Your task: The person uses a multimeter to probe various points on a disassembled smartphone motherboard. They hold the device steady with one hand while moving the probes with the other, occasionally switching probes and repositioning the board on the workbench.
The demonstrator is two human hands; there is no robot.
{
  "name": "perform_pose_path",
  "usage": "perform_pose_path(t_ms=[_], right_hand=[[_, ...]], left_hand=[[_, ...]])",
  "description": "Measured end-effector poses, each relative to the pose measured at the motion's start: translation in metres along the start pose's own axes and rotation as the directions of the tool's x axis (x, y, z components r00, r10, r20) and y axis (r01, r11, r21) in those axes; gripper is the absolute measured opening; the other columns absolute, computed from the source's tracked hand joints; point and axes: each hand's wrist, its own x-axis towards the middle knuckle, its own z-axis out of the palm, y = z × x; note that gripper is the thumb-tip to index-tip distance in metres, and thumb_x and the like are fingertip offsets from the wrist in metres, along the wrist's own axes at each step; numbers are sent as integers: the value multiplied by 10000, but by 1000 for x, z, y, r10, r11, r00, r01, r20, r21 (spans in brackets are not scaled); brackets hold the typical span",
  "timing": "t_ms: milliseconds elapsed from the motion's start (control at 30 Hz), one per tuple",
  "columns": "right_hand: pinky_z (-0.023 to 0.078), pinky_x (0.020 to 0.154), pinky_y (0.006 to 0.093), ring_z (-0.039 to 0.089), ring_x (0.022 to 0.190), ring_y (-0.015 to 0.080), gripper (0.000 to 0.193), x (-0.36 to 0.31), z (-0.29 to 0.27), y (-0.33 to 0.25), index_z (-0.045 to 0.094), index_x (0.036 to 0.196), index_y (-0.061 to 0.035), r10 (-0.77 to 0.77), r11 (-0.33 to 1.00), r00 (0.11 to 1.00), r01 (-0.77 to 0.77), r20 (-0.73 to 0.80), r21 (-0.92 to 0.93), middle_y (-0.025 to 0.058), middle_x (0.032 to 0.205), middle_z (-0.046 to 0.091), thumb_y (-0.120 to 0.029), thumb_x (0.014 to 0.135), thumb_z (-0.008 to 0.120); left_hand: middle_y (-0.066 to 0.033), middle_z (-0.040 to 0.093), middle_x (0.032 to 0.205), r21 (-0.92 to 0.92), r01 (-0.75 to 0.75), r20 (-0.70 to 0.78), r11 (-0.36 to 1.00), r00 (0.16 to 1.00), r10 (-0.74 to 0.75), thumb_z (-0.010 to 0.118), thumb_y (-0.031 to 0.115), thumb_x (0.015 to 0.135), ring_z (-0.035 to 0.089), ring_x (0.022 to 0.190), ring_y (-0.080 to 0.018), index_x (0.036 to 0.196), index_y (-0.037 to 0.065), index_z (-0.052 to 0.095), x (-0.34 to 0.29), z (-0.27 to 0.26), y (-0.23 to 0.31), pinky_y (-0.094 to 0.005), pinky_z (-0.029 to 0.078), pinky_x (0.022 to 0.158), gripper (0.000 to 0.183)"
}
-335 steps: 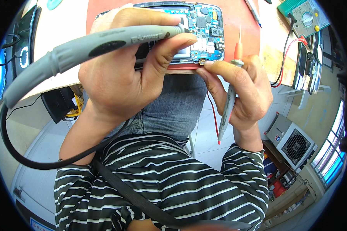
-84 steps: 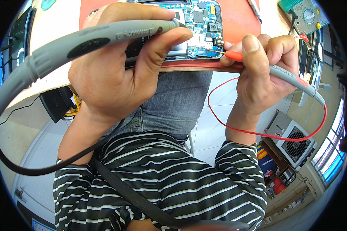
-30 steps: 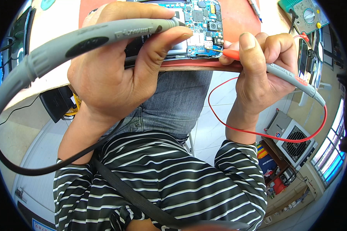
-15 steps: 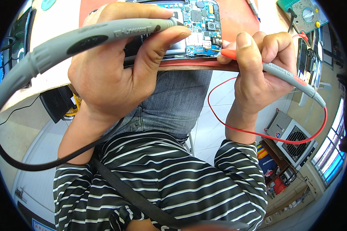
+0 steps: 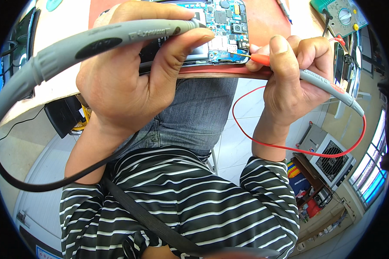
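Inside the right grip (image 5: 285, 88), holds a probe (image 5: 328, 87) slanted lengthwise, now pointing left over a circuit board (image 5: 224, 26), earlier away. Inside the left grip (image 5: 127, 97), pinches a grey handpiece (image 5: 129, 33).

1. One view: head cam, left fisheye of the worn pair, upright, unmirrored.
2. Sits above the wearer, aimed down: striped shirt (image 5: 220, 207) below the grips, bench (image 5: 69, 19) above them.
3. Close range: left hand (image 5: 129, 82) and right hand (image 5: 287, 82) both large, left grip larger.
4. Circuit board (image 5: 224, 34) between the grips, clipped by top edge.
5. Very wide: takes in multimeter (image 5: 339, 17) beyond right grip, air cooler (image 5: 326, 149) below it; straight edges bow, corners black.
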Motion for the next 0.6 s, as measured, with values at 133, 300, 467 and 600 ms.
perform_pose_path(t_ms=[133,300,467,600], right_hand=[[572,474,306,632,516,169,278,0,0,0,388,788,-65,-5,1000,1000,5,6,-2,63,598,510,109,838,599],[573,478,303,632,517,165,281,-1,-1,0,387,788,-66,-13,999,1000,14,16,-35,60,602,512,109,836,602],[566,482,298,627,506,167,288,0,-2,1,378,784,-69,-17,998,999,19,38,-57,70,599,523,106,839,600],[566,484,296,625,502,168,288,0,0,1,378,779,-69,-12,1000,1000,12,26,-23,77,599,532,105,839,600]], left_hand=[[-108,684,1031,-28,-148,-84,989,986,146,705,92,854,652,970,-231,991,-41,702,3,4,-6,-298,500,873,192],[-110,684,1021,2,-14,-7,1000,1000,14,710,98,853,653,954,-225,992,-46,699,-2,1,-7,-288,505,848,200],[-107,685,1019,32,39,22,999,999,-40,710,104,855,653,955,-223,988,-44,700,-4,-1,0,-284,504,846,200],[-104,687,1029,-8,36,-14,999,999,-36,711,102,851,654,961,-224,986,-40,703,-1,2,3,-298,501,867,196]])
